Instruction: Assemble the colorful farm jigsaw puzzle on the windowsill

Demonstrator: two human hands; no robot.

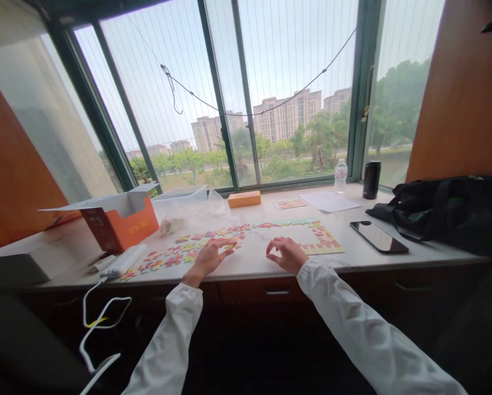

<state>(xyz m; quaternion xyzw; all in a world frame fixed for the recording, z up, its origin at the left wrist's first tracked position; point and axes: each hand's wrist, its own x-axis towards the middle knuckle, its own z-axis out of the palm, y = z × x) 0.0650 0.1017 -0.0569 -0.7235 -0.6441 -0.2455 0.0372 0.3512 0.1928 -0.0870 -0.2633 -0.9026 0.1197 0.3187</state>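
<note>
Loose colourful jigsaw pieces (175, 253) lie spread over the pale window counter (361, 253). A partly built puzzle border (323, 239) lies to their right. My left hand (210, 257) rests on the loose pieces, fingers stretched toward a yellow piece. My right hand (286, 253) hovers low inside the border's bare middle, fingers curled inward; whether anything is pinched in them is hidden. Both arms wear white sleeves.
An orange box (124, 226) with a raised white lid stands at the left, with a clear plastic bag (188, 211) and a smaller orange box (244, 198) behind the pieces. A phone (378, 237), black bag (447, 208), water bottle (340, 175) and dark cup (371, 180) occupy the right.
</note>
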